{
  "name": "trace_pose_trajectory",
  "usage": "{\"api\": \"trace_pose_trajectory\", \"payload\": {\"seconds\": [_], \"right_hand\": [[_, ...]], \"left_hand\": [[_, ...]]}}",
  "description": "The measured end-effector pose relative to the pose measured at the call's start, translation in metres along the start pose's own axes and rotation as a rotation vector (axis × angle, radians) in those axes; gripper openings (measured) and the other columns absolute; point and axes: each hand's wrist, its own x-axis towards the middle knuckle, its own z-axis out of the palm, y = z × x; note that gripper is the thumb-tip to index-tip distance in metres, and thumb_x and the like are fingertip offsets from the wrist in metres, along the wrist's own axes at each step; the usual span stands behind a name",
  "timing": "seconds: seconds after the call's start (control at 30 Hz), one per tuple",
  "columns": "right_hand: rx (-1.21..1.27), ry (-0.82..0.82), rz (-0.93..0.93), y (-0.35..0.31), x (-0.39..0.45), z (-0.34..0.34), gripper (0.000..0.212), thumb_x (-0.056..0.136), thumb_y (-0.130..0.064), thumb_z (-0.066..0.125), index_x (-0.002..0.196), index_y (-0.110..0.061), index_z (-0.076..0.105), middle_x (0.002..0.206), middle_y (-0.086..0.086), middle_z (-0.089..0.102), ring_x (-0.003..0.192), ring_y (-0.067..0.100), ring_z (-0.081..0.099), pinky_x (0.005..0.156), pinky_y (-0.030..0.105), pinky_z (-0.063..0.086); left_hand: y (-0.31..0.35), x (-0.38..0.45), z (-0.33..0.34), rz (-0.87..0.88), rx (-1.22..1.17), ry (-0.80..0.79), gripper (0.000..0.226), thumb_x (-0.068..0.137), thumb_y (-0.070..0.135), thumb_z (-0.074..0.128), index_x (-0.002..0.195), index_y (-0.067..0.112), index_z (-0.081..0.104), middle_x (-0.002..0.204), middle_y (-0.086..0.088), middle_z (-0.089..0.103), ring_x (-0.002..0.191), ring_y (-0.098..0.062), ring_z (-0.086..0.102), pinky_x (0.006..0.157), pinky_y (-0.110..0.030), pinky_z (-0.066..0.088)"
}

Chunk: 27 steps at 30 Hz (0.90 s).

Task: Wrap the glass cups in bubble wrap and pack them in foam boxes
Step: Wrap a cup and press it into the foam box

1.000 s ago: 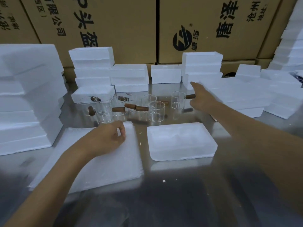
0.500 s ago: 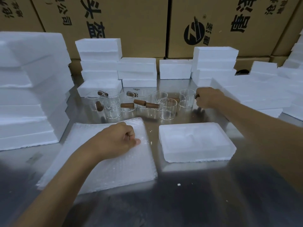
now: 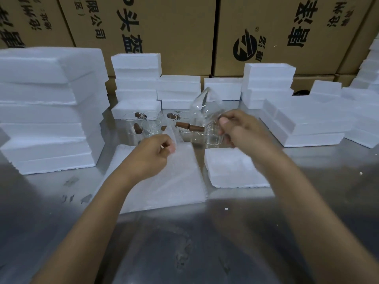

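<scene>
The right hand [image 3: 240, 130] is curled round the wooden handle of a glass cup [image 3: 203, 107] and holds it in the air, tilted, above the other cups [image 3: 151, 126] that stand grouped on the steel bench [image 3: 205, 242]. The left hand [image 3: 151, 154] pinches the far corner of the top sheet of bubble wrap [image 3: 164, 181], which lies in a stack just in front of the cups, and has that corner peeled up a little.

The cup looks thin-walled and clear, so I judge it light but brittle and slick on the bare glass; the handle is the sure place to grip, as the hand does now. It ought to be laid down gently on the sheet, not dropped, and kept from knocking the neighbouring cups. The wrap looks soft, limp and nearly weightless; a corner pinch seems enough to lift one sheet off, though sheets may cling together. A foam box [image 3: 235, 169] lies just right of the wrap, with more foam boxes stacked [image 3: 51, 111] all around.
</scene>
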Motion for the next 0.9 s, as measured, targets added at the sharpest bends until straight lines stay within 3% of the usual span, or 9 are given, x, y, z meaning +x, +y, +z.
{"api": "trace_pose_trajectory", "payload": {"seconds": [0.17,0.3,0.4,0.57,0.7,0.8,0.83,0.9], "right_hand": [[0.158,-0.164,-0.057,0.006,-0.023,0.031,0.013,0.103,-0.014,0.049,0.098,-0.016,0.06,0.07,-0.011,0.062,0.056,0.005,0.051,0.054,0.015,0.04],[-0.053,-0.214,-0.174,0.017,-0.025,0.028,0.02,0.101,-0.013,0.051,0.091,-0.03,0.056,0.08,-0.01,0.059,0.065,-0.002,0.051,0.064,0.013,0.04],[-0.268,-0.175,-0.206,0.027,-0.027,0.018,0.022,0.1,-0.018,0.052,0.09,-0.037,0.052,0.082,-0.014,0.059,0.074,0.002,0.052,0.068,0.022,0.041],[-0.406,-0.109,-0.26,0.033,-0.03,0.013,0.011,0.098,-0.016,0.051,0.098,-0.026,0.056,0.09,-0.014,0.063,0.086,0.006,0.057,0.076,0.032,0.047],[-0.309,0.072,-0.174,0.038,-0.024,0.012,0.011,0.099,-0.021,0.049,0.096,-0.03,0.053,0.075,-0.022,0.058,0.072,0.001,0.053,0.067,0.029,0.04],[-0.222,0.184,-0.123,0.041,-0.02,0.009,0.01,0.099,-0.019,0.05,0.096,-0.027,0.055,0.072,-0.018,0.056,0.071,0.001,0.051,0.067,0.028,0.036],[-0.222,0.199,-0.116,0.042,-0.019,0.009,0.009,0.099,-0.018,0.05,0.096,-0.025,0.055,0.073,-0.017,0.056,0.072,0.001,0.051,0.068,0.028,0.036],[-0.224,0.199,-0.107,0.044,-0.019,0.009,0.009,0.099,-0.017,0.051,0.096,-0.024,0.056,0.075,-0.017,0.057,0.074,0.001,0.052,0.069,0.028,0.035]], "left_hand": [[0.002,0.0,0.001,-0.015,-0.046,-0.013,0.021,0.101,0.006,0.045,0.1,0.01,0.065,0.092,0.001,0.064,0.076,-0.011,0.054,0.063,-0.015,0.04],[0.002,0.0,0.004,-0.047,-0.103,-0.059,0.026,0.1,0.006,0.046,0.087,0.02,0.063,0.082,0.005,0.063,0.078,-0.015,0.057,0.073,-0.03,0.047],[0.003,0.0,0.004,-0.068,-0.156,0.034,0.027,0.097,0.005,0.047,0.08,0.017,0.063,0.08,0.003,0.065,0.076,-0.017,0.058,0.073,-0.033,0.048],[0.007,0.0,0.0,-0.09,-0.236,0.262,0.028,0.096,0.009,0.048,0.073,0.016,0.063,0.075,0.006,0.065,0.07,-0.004,0.057,0.069,-0.028,0.047],[0.005,-0.001,0.01,-0.096,-0.2,0.156,0.018,0.094,0.033,0.059,0.078,0.024,0.063,0.08,0.008,0.065,0.077,-0.01,0.061,0.071,-0.031,0.048],[0.008,-0.004,0.029,-0.063,0.098,0.117,0.044,0.081,0.073,0.057,0.077,0.029,0.056,0.076,0.012,0.057,0.072,-0.004,0.054,0.064,-0.03,0.045],[0.01,-0.005,0.035,-0.04,0.204,0.116,0.049,0.077,0.078,0.055,0.076,0.029,0.054,0.075,0.015,0.053,0.072,-0.003,0.05,0.062,-0.03,0.043],[0.012,-0.006,0.042,-0.007,0.284,0.096,0.043,0.08,0.07,0.062,0.072,0.029,0.053,0.075,0.019,0.046,0.076,-0.007,0.045,0.064,-0.03,0.038]]}}
